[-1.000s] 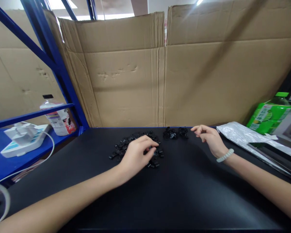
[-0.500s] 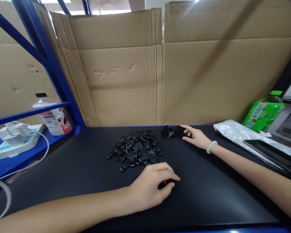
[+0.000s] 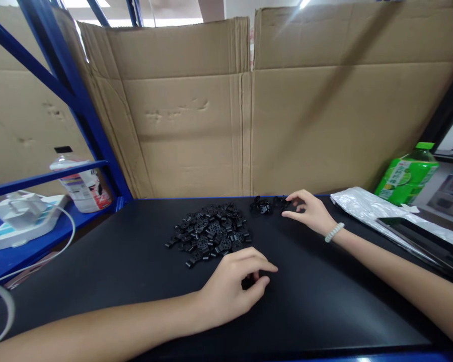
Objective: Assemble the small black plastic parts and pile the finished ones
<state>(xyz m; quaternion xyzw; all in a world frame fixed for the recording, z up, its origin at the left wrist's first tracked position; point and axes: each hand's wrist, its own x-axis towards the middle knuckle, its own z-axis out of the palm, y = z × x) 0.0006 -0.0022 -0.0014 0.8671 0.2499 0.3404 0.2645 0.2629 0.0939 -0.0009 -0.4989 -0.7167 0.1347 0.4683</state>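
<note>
A heap of small black plastic parts (image 3: 213,231), with round perforated discs and clip-like ends, lies mid-table. Just in front of it, my left hand (image 3: 237,284) rests loosely curled, thumb and index finger apart. Dark space shows under its curled fingers, and nothing held can be made out there. At the table's far side, my right hand (image 3: 305,211) hovers with thumb and fingers apart, beside a smaller group of black pieces (image 3: 262,206). Its fingertips are close to the rightmost pieces; whether they touch is unclear. A pale beaded bracelet (image 3: 334,232) circles the right wrist.
Cardboard panels (image 3: 184,136) stand behind the black table (image 3: 136,281). On the right lie a silvery bag (image 3: 366,201), a dark flat device (image 3: 419,236) and a green bottle (image 3: 407,176). On the left are a blue frame (image 3: 86,125), a power strip (image 3: 26,221) and another bottle (image 3: 83,186).
My right hand has lifted slightly and drawn a little away from the small far group, its fingers still apart. My left hand has barely shifted. The view has moved slightly.
</note>
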